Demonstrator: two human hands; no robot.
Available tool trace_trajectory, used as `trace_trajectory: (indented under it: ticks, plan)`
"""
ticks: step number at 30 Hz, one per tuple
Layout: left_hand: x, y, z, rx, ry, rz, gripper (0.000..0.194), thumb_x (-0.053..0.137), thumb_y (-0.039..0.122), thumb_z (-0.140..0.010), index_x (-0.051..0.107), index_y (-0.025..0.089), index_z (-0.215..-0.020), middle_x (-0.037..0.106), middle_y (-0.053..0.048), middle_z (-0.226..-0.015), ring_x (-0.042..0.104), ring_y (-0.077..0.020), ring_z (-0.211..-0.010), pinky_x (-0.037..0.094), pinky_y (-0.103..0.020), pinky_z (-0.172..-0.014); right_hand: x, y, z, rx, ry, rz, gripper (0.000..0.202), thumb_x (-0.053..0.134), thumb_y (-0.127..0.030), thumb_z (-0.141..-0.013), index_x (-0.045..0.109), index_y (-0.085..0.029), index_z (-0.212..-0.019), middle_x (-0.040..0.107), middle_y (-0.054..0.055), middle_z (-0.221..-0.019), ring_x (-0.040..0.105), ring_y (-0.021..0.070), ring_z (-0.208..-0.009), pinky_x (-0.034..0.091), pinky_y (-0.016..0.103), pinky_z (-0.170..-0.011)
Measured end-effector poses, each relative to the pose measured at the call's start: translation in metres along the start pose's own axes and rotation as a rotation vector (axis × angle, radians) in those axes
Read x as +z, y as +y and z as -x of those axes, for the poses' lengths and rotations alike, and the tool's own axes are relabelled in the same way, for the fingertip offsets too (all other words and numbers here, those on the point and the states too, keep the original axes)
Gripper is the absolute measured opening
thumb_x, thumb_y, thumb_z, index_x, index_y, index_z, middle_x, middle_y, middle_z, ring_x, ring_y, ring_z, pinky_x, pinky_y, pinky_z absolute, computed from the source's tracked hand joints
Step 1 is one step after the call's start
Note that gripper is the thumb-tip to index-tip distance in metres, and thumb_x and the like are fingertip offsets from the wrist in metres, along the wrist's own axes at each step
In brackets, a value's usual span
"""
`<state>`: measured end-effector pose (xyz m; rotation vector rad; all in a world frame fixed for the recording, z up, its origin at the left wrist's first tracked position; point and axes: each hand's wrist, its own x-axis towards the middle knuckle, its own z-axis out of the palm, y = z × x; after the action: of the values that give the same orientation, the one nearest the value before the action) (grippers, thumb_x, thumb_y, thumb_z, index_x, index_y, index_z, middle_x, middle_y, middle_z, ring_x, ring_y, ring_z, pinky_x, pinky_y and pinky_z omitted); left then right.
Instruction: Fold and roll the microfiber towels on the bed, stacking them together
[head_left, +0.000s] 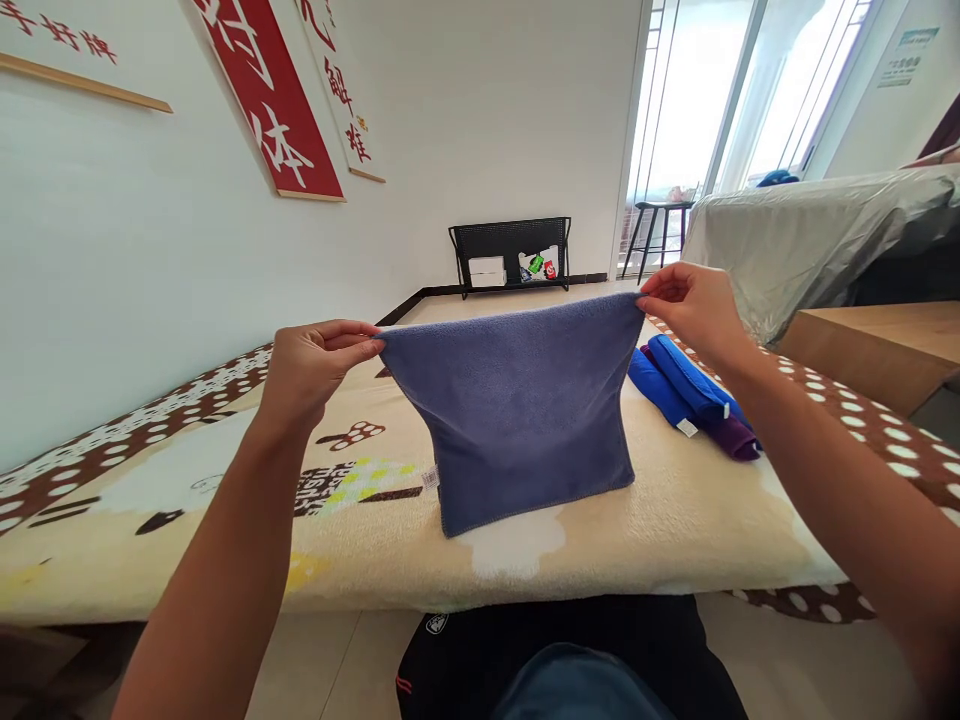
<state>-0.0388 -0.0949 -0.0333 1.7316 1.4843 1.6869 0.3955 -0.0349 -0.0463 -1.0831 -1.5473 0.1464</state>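
A grey-blue towel [525, 420] hangs spread out between my two hands, its lower edge at the blanket [712, 520]. My left hand [319, 365] pinches its upper left corner between thumb and fingers. At the upper right corner, my right hand [694, 305] has the same kind of pinch. A small white label [430, 478] sticks out at the towel's left edge, near the bottom. Rolled blue towels [686, 385] and a purple one [731, 437] lie on the blanket to the right, beyond the held towel.
A black rack [510, 245] holding a white box stands by the far wall. On the right are a wooden box [877, 345], a sheet-covered piece of furniture [810, 225] and a stool [660, 230]. The blanket's near edge lies just before my lap.
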Motion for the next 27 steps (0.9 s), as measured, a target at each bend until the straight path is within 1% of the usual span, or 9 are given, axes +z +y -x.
trace_trajectory:
  ticks: [4,8,11,14,18,20,23,25,27]
  plan:
    - [0.0,-0.009,-0.002,0.052,-0.046,-0.152,0.027,0.08,0.035,-0.065,0.075,0.018,-0.086,0.07,-0.002,-0.078,0.061,-0.0153,-0.072,0.045,-0.028,-0.067,0.003,0.007,0.0,-0.05,-0.026,0.16,0.012,0.07,-0.028,-0.07,0.063,-0.022,-0.077,0.067,0.003,-0.082,0.063,0.0191,-0.076,0.054,0.04,-0.077]
    - [-0.001,-0.011,-0.002,0.117,-0.045,-0.268,0.026,0.077,0.039,-0.069,0.074,0.019,-0.085,0.06,0.002,-0.071,0.046,-0.0105,-0.062,0.033,-0.024,-0.055,0.005,0.006,0.005,-0.007,-0.134,-0.088,0.016,0.069,-0.028,-0.07,0.059,-0.023,-0.08,0.07,0.003,-0.098,0.066,0.0211,-0.091,0.053,0.04,-0.083]
    - [-0.005,-0.003,0.001,0.111,-0.03,-0.201,0.027,0.08,0.038,-0.067,0.073,0.02,-0.085,0.056,0.001,-0.072,0.044,-0.0101,-0.063,0.032,-0.023,-0.054,0.0,-0.002,0.009,0.043,-0.169,-0.299,0.018,0.07,-0.031,-0.071,0.054,-0.024,-0.077,0.069,0.002,-0.084,0.067,0.0202,-0.089,0.053,0.038,-0.083]
    - [-0.007,0.007,0.005,0.033,-0.019,-0.08,0.028,0.081,0.037,-0.067,0.071,0.02,-0.087,0.056,0.001,-0.07,0.047,-0.0096,-0.061,0.035,-0.022,-0.053,-0.006,-0.01,0.011,0.058,-0.118,-0.308,0.02,0.07,-0.033,-0.075,0.051,-0.025,-0.075,0.066,0.0,-0.073,0.067,0.0184,-0.081,0.052,0.036,-0.079]
    - [0.007,0.014,0.012,-0.063,-0.204,-0.037,0.025,0.079,0.033,-0.067,0.067,0.018,-0.084,0.064,-0.003,-0.065,0.055,-0.0119,-0.05,0.033,-0.022,-0.042,0.0,-0.013,0.021,0.057,-0.242,-0.225,0.026,0.072,-0.042,-0.076,0.058,-0.023,-0.088,0.071,0.002,-0.082,0.065,0.0167,-0.075,0.053,0.036,-0.075]
    - [0.02,0.014,0.017,-0.104,-0.328,-0.04,0.024,0.077,0.032,-0.067,0.064,0.018,-0.081,0.066,-0.004,-0.064,0.06,-0.0153,-0.048,0.034,-0.023,-0.038,0.013,-0.017,0.036,0.04,-0.403,-0.24,0.034,0.066,-0.049,-0.081,0.061,-0.023,-0.102,0.072,0.006,-0.101,0.066,0.0184,-0.088,0.053,0.038,-0.083]
    - [0.038,0.016,0.024,-0.133,-0.387,-0.002,0.024,0.076,0.032,-0.066,0.062,0.018,-0.08,0.067,-0.005,-0.067,0.066,-0.0201,-0.054,0.044,-0.026,-0.04,0.039,-0.035,0.077,-0.015,-0.649,-0.245,0.046,0.059,-0.057,-0.085,0.06,-0.025,-0.117,0.066,0.007,-0.125,0.064,0.0216,-0.108,0.052,0.041,-0.092]
    - [0.046,0.022,0.029,-0.119,-0.393,0.017,0.025,0.076,0.032,-0.067,0.062,0.017,-0.081,0.068,-0.005,-0.068,0.067,-0.021,-0.057,0.049,-0.028,-0.044,0.058,-0.053,0.112,-0.065,-0.743,-0.125,0.053,0.06,-0.066,-0.08,0.06,-0.029,-0.117,0.069,0.004,-0.118,0.066,0.0225,-0.103,0.054,0.04,-0.088]
    - [0.052,0.029,0.033,-0.096,-0.391,0.027,0.024,0.075,0.032,-0.068,0.062,0.017,-0.082,0.068,-0.004,-0.068,0.067,-0.0202,-0.057,0.053,-0.03,-0.047,0.077,-0.068,0.147,-0.145,-0.746,0.154,0.048,0.047,-0.075,-0.082,0.064,-0.034,-0.102,0.073,0.001,-0.1,0.068,0.0235,-0.09,0.055,0.042,-0.08]
